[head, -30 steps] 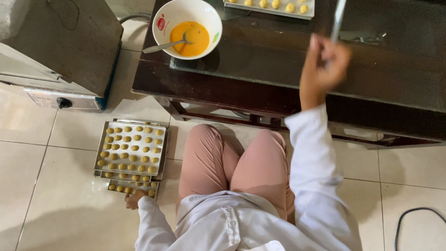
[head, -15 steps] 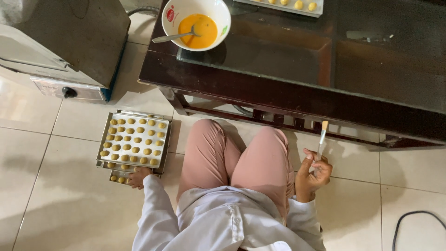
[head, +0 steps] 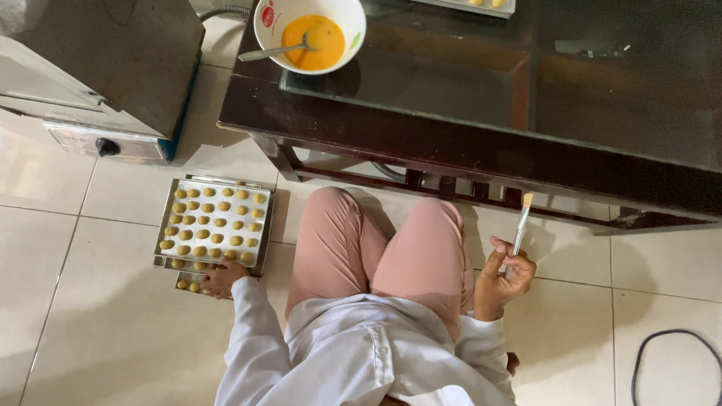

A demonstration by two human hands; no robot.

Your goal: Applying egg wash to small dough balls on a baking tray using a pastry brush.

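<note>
I sit on the tiled floor in pink trousers and a white coat. My left hand point(head: 222, 279) grips the near edge of a stack of metal baking trays point(head: 167, 218) on the floor; the top tray carries rows of small yellow dough balls point(head: 214, 222). My right hand point(head: 502, 278) is raised beside my right knee and holds a thin pastry brush point(head: 520, 229) upright, bristles up. On the dark glass-topped table point(head: 466, 143) in front of me stands a white bowl point(head: 265, 26) of orange egg wash with a metal spoon point(head: 271, 52) in it.
A metal oven point(head: 98, 68) with a black knob stands on the floor at the left. Another tray of dough balls point(head: 481, 4) shows at the table's far edge. A black cable point(head: 662, 353) curls on the floor at the lower right.
My right hand has come down from the table top to beside my knee with the brush. My left hand stays on the trays. The view has shifted slightly.
</note>
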